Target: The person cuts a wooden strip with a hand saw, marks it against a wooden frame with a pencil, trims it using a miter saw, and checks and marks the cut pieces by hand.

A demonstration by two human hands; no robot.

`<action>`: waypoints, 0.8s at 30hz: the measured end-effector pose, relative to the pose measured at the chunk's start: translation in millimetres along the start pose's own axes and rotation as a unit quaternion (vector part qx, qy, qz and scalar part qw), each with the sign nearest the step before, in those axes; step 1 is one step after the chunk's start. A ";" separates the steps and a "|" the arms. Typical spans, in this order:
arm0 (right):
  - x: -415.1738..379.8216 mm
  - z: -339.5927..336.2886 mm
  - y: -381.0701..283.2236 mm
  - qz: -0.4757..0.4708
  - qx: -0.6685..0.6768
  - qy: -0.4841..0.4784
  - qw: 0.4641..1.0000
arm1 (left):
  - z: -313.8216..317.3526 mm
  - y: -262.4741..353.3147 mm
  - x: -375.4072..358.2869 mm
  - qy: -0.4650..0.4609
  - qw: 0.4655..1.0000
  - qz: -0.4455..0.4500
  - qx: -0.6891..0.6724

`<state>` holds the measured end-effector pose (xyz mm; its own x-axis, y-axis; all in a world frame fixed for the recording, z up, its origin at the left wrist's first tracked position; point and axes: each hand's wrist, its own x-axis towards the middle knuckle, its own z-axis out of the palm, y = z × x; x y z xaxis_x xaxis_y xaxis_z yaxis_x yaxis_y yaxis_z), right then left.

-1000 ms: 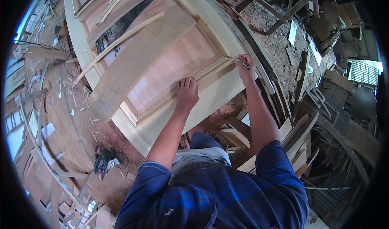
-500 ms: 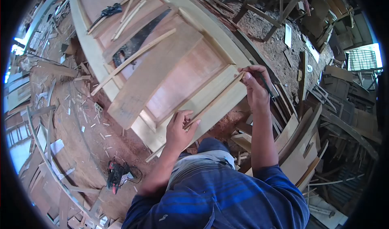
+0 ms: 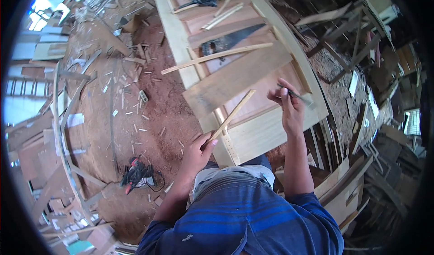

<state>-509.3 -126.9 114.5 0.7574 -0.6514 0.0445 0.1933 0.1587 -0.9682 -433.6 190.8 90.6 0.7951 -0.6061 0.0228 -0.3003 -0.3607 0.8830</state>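
Observation:
A thin wooden strip (image 3: 233,112) is held near its lower end by my left hand (image 3: 198,152), its far end tilted up over the panelled wooden door (image 3: 264,133). My right hand (image 3: 291,108), above the door's right edge, pinches a dark slim pencil-like tool (image 3: 294,95). Across the door lies a wide brown board (image 3: 239,77). Beyond it are a long pale strip (image 3: 217,57) and a handsaw (image 3: 235,38) with a dark handle.
A black plastic bag (image 3: 201,1) and short sticks (image 3: 224,17) rest on the door's far part. On the dusty floor at left sits a red and black power tool (image 3: 137,176) with a cord. Wood scraps (image 3: 341,182) are piled at right.
The strip has left my right hand and now points upward from my left hand alone. My right hand has moved off it. The view has turned, shifting the door rightward.

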 end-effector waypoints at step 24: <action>-26.8 295.0 74.3 0.106 -0.204 -0.381 0.895 | -169.6 -96.9 -64.4 0.205 0.963 -0.170 -0.029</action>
<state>-331.2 121.1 113.9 0.9857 0.0820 -0.1473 -0.1321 -0.1673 -0.9770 -366.3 385.0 83.0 0.9873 -0.1242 -0.0988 0.0342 -0.4414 0.8966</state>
